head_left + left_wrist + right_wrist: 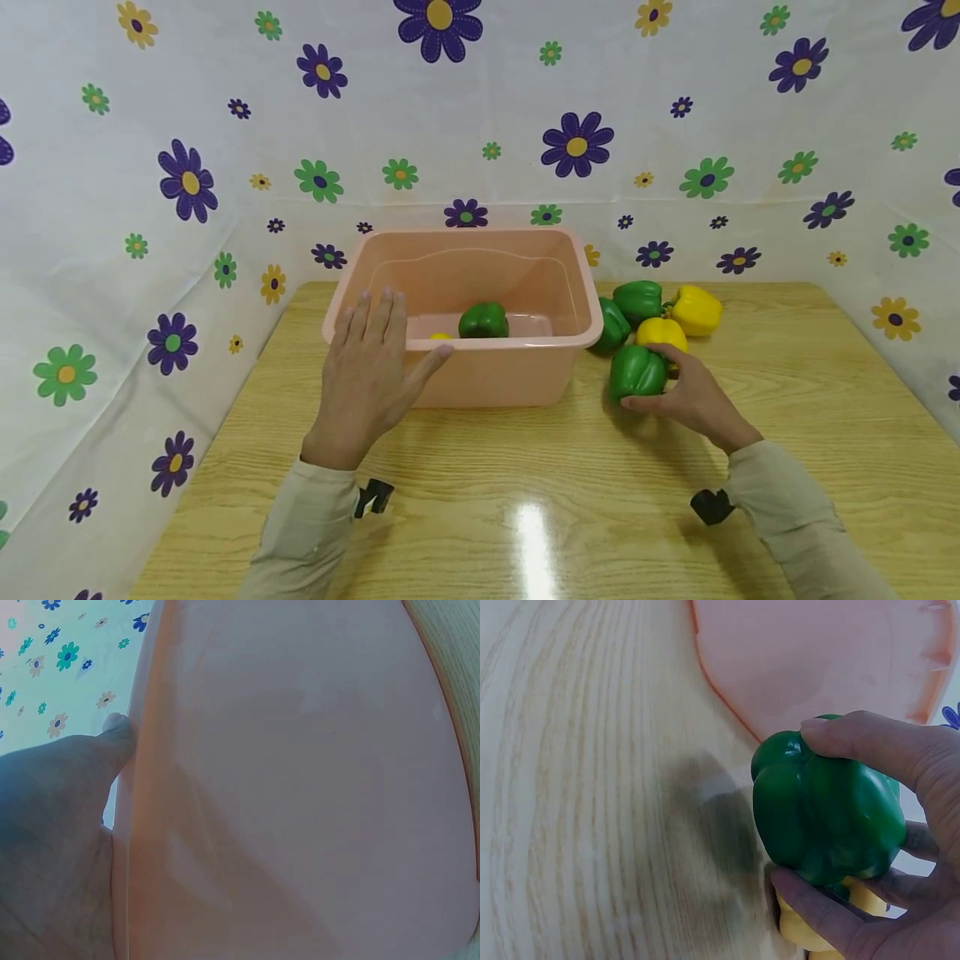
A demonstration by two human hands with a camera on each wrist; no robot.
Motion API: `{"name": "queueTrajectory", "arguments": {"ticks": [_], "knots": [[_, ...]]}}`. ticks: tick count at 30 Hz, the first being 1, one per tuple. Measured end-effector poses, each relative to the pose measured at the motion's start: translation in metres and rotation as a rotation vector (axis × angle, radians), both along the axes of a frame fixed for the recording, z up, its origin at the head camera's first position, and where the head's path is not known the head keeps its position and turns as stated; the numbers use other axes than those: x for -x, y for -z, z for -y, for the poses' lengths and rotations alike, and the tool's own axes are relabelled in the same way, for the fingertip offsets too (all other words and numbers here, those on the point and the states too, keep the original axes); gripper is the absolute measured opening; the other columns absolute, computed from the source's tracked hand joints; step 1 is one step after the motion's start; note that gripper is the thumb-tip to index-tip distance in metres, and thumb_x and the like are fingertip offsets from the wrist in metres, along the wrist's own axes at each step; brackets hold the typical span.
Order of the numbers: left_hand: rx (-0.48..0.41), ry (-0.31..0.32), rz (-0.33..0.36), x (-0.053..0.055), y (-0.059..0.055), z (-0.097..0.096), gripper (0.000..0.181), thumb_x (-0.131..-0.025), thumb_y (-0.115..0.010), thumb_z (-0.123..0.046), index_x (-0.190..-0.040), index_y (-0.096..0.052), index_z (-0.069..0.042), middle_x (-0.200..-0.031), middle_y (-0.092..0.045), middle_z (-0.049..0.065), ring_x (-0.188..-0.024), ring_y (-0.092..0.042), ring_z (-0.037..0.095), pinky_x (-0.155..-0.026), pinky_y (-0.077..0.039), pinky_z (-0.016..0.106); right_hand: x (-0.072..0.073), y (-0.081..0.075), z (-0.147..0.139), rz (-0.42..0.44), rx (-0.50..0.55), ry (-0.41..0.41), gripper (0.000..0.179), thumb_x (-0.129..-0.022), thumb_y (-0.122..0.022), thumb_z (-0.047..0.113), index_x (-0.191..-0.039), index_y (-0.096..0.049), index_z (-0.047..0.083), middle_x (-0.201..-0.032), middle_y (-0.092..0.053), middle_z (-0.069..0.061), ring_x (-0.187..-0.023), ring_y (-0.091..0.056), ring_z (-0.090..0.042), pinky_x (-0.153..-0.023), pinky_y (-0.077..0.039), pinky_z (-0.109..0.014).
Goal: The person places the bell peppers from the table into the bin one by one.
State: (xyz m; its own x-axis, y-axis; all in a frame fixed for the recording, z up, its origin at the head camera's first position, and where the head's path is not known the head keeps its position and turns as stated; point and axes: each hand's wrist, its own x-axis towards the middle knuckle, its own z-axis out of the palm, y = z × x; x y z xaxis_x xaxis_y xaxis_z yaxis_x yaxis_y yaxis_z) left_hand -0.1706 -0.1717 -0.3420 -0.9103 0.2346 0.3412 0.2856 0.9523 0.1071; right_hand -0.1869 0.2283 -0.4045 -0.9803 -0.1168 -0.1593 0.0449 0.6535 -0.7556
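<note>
My right hand (693,396) grips a green bell pepper (636,373) between thumb and fingers, to the right of a pink plastic tub (491,375). In the right wrist view this green pepper (829,802) hangs over the wood with its shadow beside it. My left hand (367,371) lies flat with straight fingers at the tub's front left rim, and its thumb (116,731) rests by that rim in the left wrist view. Inside the tub sits another green pepper (483,321), and a sliver of something yellow (441,337) shows over the front wall.
Behind the held pepper, two green peppers (637,302) and two yellow ones (696,311) cluster against the tub's right side. Everything stands on a wooden table (450,483). A flowered cloth (480,108) hangs along the back and sides.
</note>
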Motion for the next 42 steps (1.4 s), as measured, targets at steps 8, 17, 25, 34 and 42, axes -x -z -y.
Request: {"name": "queueTrajectory", "arguments": {"ticks": [8, 17, 25, 34, 42], "knots": [[0.004, -0.001, -0.004, 0.0, 0.0, 0.0, 0.097, -0.098, -0.045, -0.069, -0.156, -0.028, 0.007, -0.163, -0.026, 0.024, -0.151, -0.019, 0.044, -0.123, -0.012, 0.055, -0.002, -0.006, -0.003, -0.048, 0.034, -0.015, 0.095, -0.08, -0.087, 0.035, -0.153, -0.036, 0.0, -0.143, -0.045, -0.029, -0.122, -0.048, -0.046, -0.099, -0.047, -0.059], [0.001, 0.003, -0.007, 0.0, -0.001, -0.001, 0.097, -0.098, -0.045, -0.069, -0.156, -0.029, 0.007, -0.162, -0.027, 0.024, -0.151, -0.021, 0.044, -0.123, -0.012, 0.054, -0.001, -0.015, -0.004, -0.103, 0.062, -0.033, 0.091, -0.081, -0.087, 0.032, -0.151, -0.039, 0.001, -0.143, -0.046, -0.027, -0.122, -0.05, -0.045, -0.099, -0.048, -0.059], [0.002, 0.003, 0.008, 0.001, 0.0, -0.001, 0.097, -0.098, -0.044, -0.069, -0.156, -0.027, 0.007, -0.163, -0.025, 0.023, -0.151, -0.02, 0.043, -0.123, -0.012, 0.054, 0.004, -0.03, -0.006, -0.104, 0.08, -0.023, 0.094, -0.083, -0.086, 0.033, -0.155, -0.034, 0.004, -0.147, -0.042, -0.027, -0.125, -0.048, -0.045, -0.099, -0.049, -0.058], [0.015, 0.001, 0.002, 0.0, 0.0, 0.0, 0.097, -0.098, -0.043, -0.069, -0.156, -0.028, 0.007, -0.163, -0.025, 0.023, -0.151, -0.019, 0.043, -0.124, -0.012, 0.053, 0.01, -0.05, -0.006, -0.143, 0.074, -0.005, 0.096, -0.083, -0.086, 0.035, -0.156, -0.033, 0.003, -0.146, -0.042, -0.026, -0.126, -0.049, -0.047, -0.094, -0.053, -0.056], [0.013, 0.0, 0.013, 0.001, 0.0, 0.001, 0.098, -0.098, -0.044, -0.069, -0.157, -0.026, 0.006, -0.164, -0.024, 0.023, -0.152, -0.019, 0.042, -0.124, -0.011, 0.053, 0.014, -0.063, -0.005, -0.225, 0.096, 0.009, 0.087, -0.084, -0.085, 0.035, -0.154, -0.04, 0.01, -0.144, -0.048, -0.019, -0.124, -0.048, -0.043, -0.086, -0.054, -0.043]]}}
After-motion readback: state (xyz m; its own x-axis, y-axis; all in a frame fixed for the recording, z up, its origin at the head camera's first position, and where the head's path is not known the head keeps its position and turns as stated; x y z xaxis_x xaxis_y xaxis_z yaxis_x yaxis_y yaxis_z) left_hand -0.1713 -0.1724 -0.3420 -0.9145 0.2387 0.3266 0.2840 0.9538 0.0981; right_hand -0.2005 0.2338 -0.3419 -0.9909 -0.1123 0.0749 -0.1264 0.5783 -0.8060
